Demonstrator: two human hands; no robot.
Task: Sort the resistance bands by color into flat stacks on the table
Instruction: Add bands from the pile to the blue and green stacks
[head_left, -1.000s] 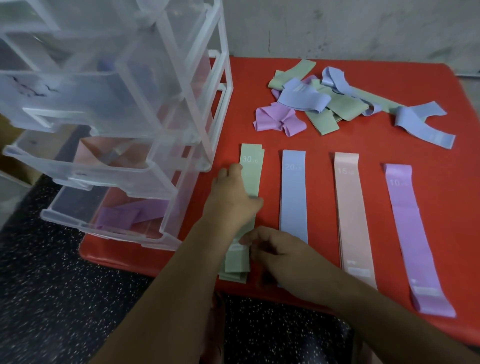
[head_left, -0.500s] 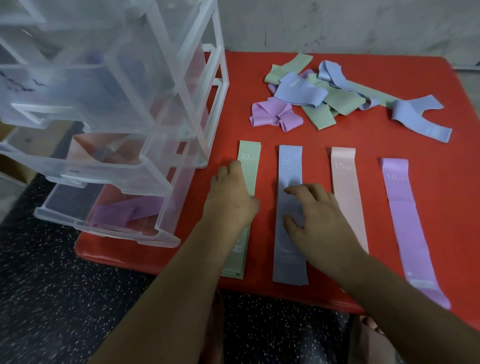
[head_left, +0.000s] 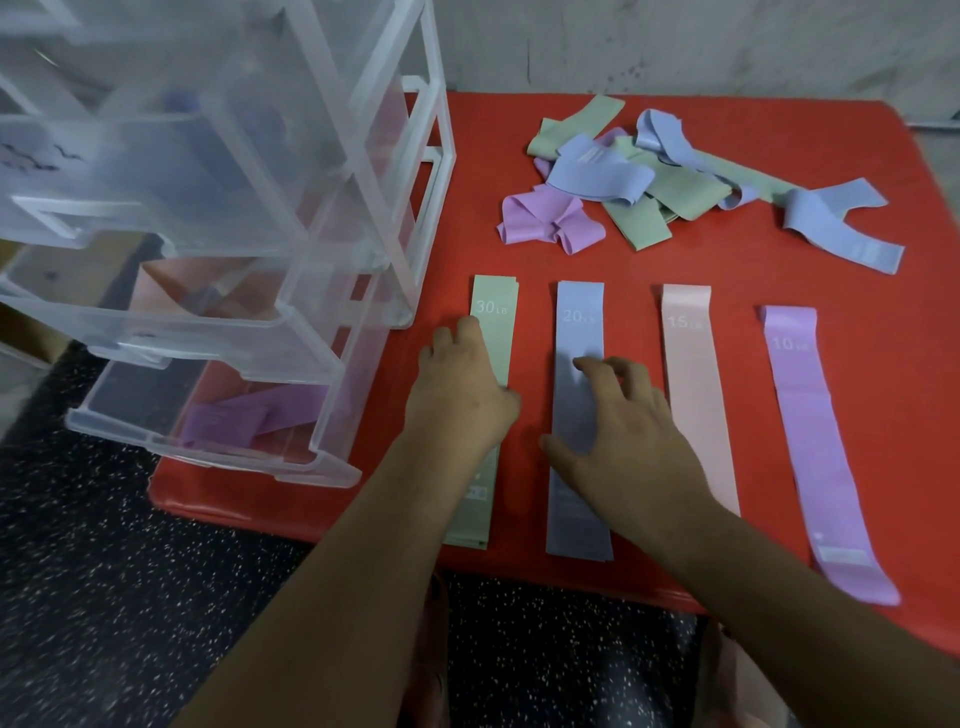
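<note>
Green, the flat stack of mint-green resistance bands (head_left: 493, 332) lay on the red plastic table (head_left: 727, 260) just beside the clear plastic drawer unit (head_left: 208, 208), and the left hand (head_left: 460, 395) had stayed pressed on it, fingers loosely bent and clasping nothing. The right hand (head_left: 623, 436) had left that stack's near end a second before. It now lay spread and flat on the pale blue band (head_left: 579, 322), next out from the unit, also gripping nothing. That suggested the green stack was squared up and the blue one was being smoothed. The pink band (head_left: 691, 364) and the lilac band (head_left: 800, 395) lay farther from the unit, untouched. White print read "30 LB" on green, "20 LB" on blue, then "15" and "10", their units blurred. The tangled heap of green, blue and purple bands (head_left: 649, 176), level with the unit's back, was unchanged, so much sorting likely remained.
</note>
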